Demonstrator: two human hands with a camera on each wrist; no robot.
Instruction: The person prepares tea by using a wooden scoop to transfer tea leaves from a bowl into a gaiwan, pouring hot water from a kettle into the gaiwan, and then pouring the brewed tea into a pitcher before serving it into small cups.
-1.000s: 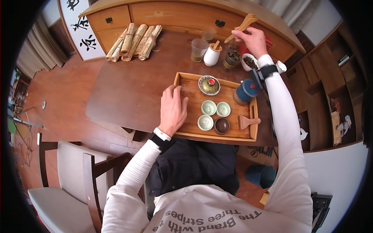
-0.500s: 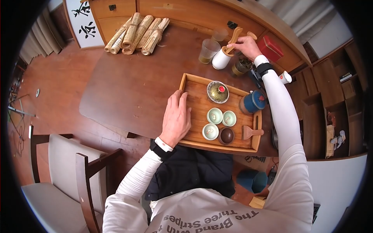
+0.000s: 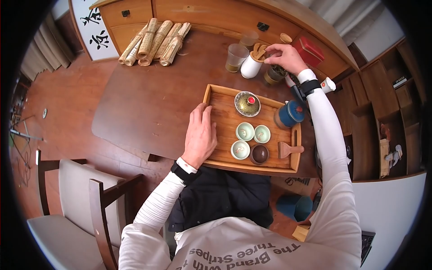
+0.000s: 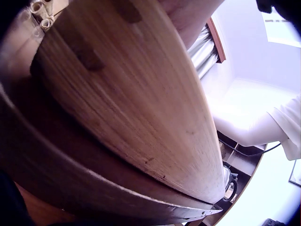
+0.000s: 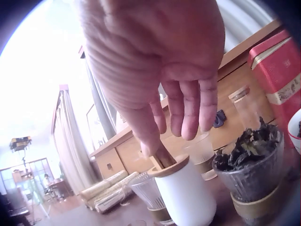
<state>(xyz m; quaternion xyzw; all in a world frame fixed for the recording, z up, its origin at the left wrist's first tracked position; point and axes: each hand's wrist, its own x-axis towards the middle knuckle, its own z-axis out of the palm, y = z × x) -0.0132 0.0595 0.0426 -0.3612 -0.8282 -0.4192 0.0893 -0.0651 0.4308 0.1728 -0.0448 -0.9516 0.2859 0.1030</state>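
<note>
Near the back of the table, my right hand [image 3: 288, 58] is beside a white tool holder [image 3: 251, 67], thumb and fingers loosely extended. Wooden tea tools [image 3: 258, 51] stand in the holder; in the right wrist view, the thumb overlaps their tops near the wooden rim. Beneath this hand is a glass of dark tea leaves [image 5: 249, 165]. My left hand [image 3: 200, 137] rests along the left side of a wooden tray [image 3: 281, 165], fingers fairly straight. On the tray are a lidded bowl [image 3: 247, 104], pale green cups [image 3: 240, 150], a dark cup [image 3: 259, 154], a brush [image 3: 290, 150] and a blue-lidded pot [image 3: 289, 114].
Rolled bamboo scrolls [image 3: 155, 42] lie at the back left of the table. Glass cups [image 3: 236, 57] stand left of the holder, and a red tin [image 3: 308, 50] is behind the right hand. A chair [image 3: 85, 193] stands at left, a bin [image 3: 294, 208] below right.
My right hand moved a wooden tool from above the tea-leaf glass into the white holder, and its fingers have since drawn off it. My left hand stays at the tray's side.
</note>
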